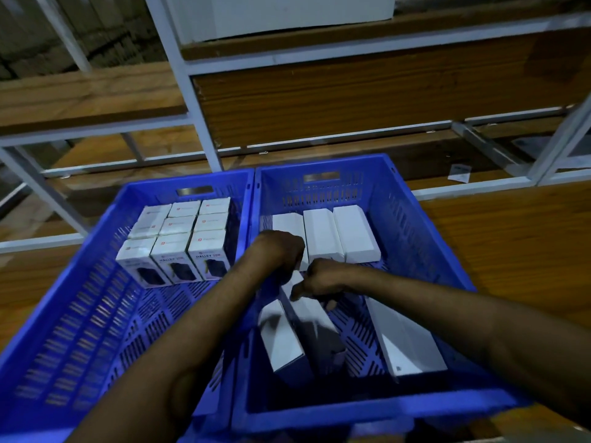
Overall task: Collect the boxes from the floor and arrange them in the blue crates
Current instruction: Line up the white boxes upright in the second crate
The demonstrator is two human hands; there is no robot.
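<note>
Two blue crates stand side by side. The left crate [80, 302] holds several white boxes [179, 241] packed upright at its far end. In the right crate [425, 251] three long white boxes [323, 235] lie in a row at the back. My left hand [281, 251] and my right hand [323, 278] both reach into the right crate and grip the top end of a long white box [310, 318] that stands tilted near the middle. Another white box [281, 337] leans beside it on the left, and one more white box [403, 340] lies at the right.
White metal shelving [192, 100] with wooden boards rises behind the crates. A large white carton [281, 14] sits on an upper shelf. Wooden floor [511, 238] shows to the right of the crates. A small paper label [459, 172] lies on the low shelf at the right.
</note>
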